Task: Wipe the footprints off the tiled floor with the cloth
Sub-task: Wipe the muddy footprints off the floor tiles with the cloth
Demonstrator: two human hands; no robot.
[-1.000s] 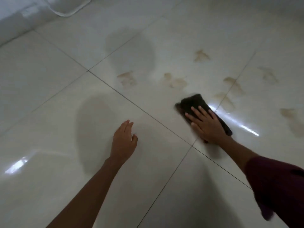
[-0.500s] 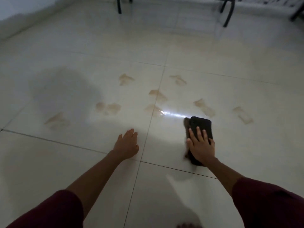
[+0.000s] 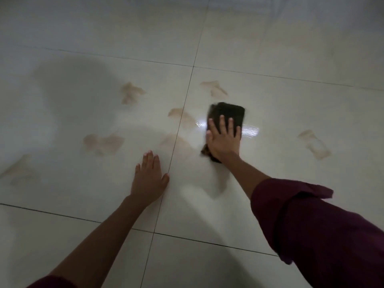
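Observation:
A dark folded cloth lies flat on the glossy white tiled floor. My right hand presses down on its near half with fingers spread. Flat on the floor, my left hand rests beside a grout line with fingers together and holds nothing. Several brown footprints mark the tiles: one just beyond the cloth, one further left, one on the grout line left of the cloth, one near left, one to the right.
Dark grout lines divide the floor into large tiles. A bright light reflection glares on the tile right of the cloth. A fainter smudge sits at the far left edge. My dark red sleeves fill the lower corners.
My right hand has pushed the cloth forward, away from me, over the spot where a footprint lay. The camera has tilted down, so the furniture legs at the top are out of view.

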